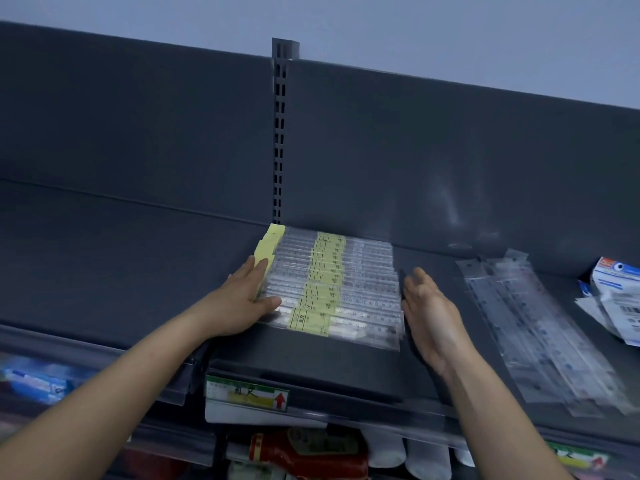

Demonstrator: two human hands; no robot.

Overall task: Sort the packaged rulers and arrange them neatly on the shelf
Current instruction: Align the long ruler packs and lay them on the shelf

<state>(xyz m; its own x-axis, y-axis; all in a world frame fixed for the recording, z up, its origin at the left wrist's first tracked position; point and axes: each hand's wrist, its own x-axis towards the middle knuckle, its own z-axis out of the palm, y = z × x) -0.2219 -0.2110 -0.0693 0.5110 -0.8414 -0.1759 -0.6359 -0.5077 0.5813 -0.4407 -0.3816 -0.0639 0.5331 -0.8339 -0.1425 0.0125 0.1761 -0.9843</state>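
1. Rulers (332, 292) in clear sleeves with yellow labels lie in an overlapping row on the shelf (138, 271), from its back edge toward the front, beside the slotted post (280, 133).
2. Left hand (242, 299) presses flat against the row's left ends, grip wide, holding nothing. The right hand (429, 313) stands palm-in at the right ends, grip also wide; contact is unclear.
3. The packs are probably light, stiff and slippery. The sleeves should slide over each other, so squeezing both ends would square them better than lifting.
4. A loose pile (540, 327) of rulers lies further right, with small boxes (613, 282) at the shelf's right edge.
5. The shelf looks dark and smooth, with a price label (247, 396) on its front edge and a pale wall (415, 22) above.
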